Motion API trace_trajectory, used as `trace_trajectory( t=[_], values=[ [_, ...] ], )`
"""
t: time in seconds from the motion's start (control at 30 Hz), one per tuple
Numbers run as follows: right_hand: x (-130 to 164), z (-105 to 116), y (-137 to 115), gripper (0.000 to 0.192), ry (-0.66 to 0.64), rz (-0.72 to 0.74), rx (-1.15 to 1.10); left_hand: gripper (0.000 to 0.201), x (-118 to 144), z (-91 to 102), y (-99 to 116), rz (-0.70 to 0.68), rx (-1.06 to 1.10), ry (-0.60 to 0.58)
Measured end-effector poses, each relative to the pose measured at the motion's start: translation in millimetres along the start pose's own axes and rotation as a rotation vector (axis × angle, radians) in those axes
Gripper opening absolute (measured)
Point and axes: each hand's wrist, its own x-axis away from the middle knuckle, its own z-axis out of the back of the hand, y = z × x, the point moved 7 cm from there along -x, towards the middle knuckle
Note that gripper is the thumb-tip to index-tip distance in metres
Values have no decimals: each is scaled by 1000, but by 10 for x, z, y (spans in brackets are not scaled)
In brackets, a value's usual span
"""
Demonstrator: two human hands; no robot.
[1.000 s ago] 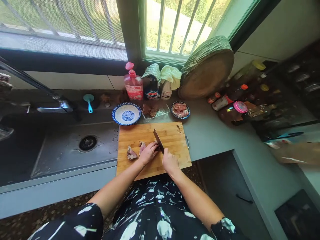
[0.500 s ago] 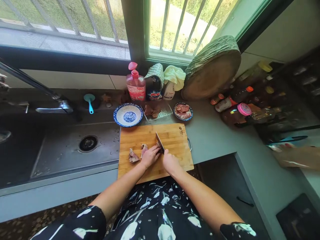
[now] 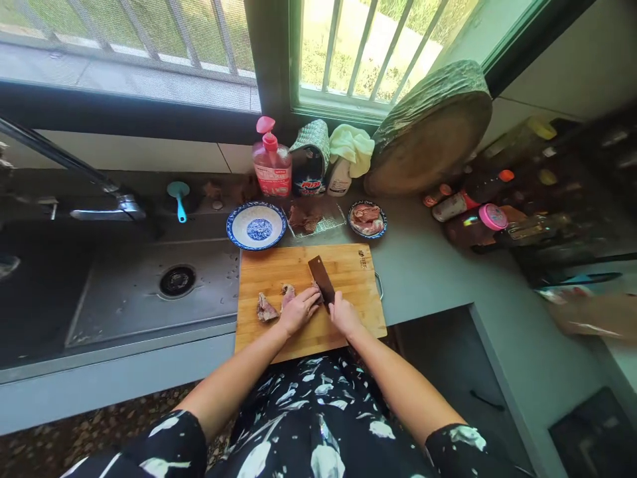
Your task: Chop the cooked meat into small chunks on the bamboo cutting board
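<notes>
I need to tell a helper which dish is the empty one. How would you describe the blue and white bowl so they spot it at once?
Start at the bamboo cutting board. Behind its far-left corner, beside the sink, sits the blue and white bowl. Unlike the smaller dish further right, it holds no meat.

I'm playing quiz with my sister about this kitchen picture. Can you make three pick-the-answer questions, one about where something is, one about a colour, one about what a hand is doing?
1. Where is the empty blue-and-white bowl?
A. in the sink
B. behind the cutting board
C. on the windowsill

2. What colour is the soap bottle?
A. pink
B. green
C. black

3. What is the right hand doing?
A. resting open
B. holding a cup
C. gripping the knife

Answers: 1 B, it sits by the board's far edge. 2 A, bottle and pump are pink. 3 C, fingers wrap the handle while the left hand presses the meat.
</notes>
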Motion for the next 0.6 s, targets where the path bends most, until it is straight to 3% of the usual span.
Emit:
trace_trajectory(
  t=[0.27,0.6],
  values=[
    [282,164,-20,22,145,-17,62,25,68,131,-29,-21,12,7],
    [384,188,-239,26,5,-62,52,25,-4,65,-62,19,30,-27]
  ],
)
